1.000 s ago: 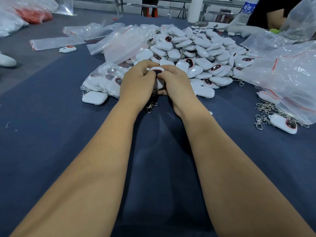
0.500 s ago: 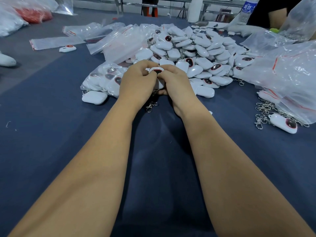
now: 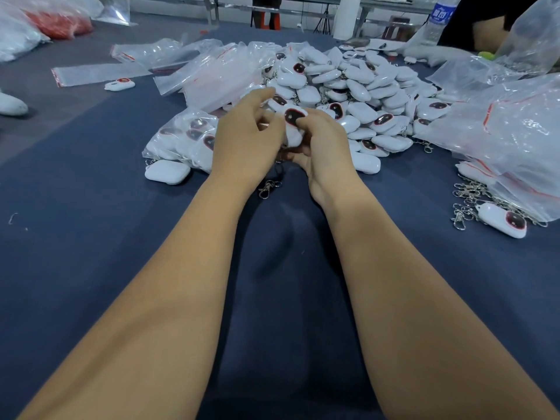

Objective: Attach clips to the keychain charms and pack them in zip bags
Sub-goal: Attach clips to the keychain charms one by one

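Note:
A white keychain charm [image 3: 293,120] with a dark red-rimmed oval face is held upright between both hands, in front of a big pile of the same charms [image 3: 357,89]. My right hand [image 3: 325,150] grips its lower part from the right. My left hand [image 3: 245,140] has its fingers curled against the charm's left side. A metal clip [image 3: 266,187] on a short chain hangs below the hands and rests on the cloth. A filled zip bag of charms [image 3: 185,137] lies just left of my left hand.
Blue cloth [image 3: 91,237] covers the table. A loose white charm [image 3: 167,171] lies near the filled bag. Empty zip bags [image 3: 212,68] are heaped behind; more bags [image 3: 515,140], loose clips [image 3: 469,198] and one charm [image 3: 503,219] lie right. Another person's arm [image 3: 491,34] is far right.
My left fingers have lifted and spread a little off the charm. The charm's dark face now shows more between the hands. The arms have hardly moved.

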A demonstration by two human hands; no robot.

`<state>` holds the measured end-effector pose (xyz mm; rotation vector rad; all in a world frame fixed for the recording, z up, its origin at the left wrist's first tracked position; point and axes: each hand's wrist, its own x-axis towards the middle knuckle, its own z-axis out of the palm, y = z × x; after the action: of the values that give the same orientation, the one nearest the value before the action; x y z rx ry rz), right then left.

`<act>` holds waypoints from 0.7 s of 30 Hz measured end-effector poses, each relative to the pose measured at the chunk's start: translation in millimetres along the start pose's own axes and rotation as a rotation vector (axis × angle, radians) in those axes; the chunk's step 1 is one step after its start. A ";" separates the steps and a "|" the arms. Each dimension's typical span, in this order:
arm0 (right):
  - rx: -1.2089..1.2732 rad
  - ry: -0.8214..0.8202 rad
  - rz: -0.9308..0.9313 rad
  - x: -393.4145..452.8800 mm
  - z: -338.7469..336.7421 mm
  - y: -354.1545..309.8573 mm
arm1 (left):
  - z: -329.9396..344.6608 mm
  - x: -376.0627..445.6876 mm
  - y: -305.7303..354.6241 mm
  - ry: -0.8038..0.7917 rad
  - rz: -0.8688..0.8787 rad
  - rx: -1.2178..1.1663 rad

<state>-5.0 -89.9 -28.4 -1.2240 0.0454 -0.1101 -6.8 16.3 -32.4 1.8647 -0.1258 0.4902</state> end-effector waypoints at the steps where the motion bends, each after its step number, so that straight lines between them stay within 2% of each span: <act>1: 0.052 0.031 0.009 1.0 -0.7 -1.1 | -1.3 0.4 0.2 0.029 0.027 0.039; 5: 0.146 0.098 0.022 3.4 -2.3 -2.0 | -9.4 1.9 -2.6 0.107 0.130 0.591; 8: 0.156 0.126 0.016 3.1 -0.7 -0.6 | -8.9 1.3 -2.3 0.017 0.130 0.872; 10: 0.184 0.136 0.006 2.9 0.1 -1.6 | -7.2 0.4 -1.6 -0.004 0.110 0.944; 15: 0.294 0.050 0.002 0.8 0.0 -3.5 | -9.5 1.4 0.8 0.059 0.026 0.832; 19: 0.391 -0.094 0.016 0.1 3.8 -1.8 | -11.4 -0.7 8.4 0.159 0.013 0.418; 21: 0.337 -0.119 0.009 0.1 7.6 1.4 | -11.3 -0.7 12.0 0.193 -0.017 0.191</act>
<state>-4.1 -82.2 -27.1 -0.8921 -0.0692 -0.0348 -14.4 22.5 -19.1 1.9908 0.0690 0.6868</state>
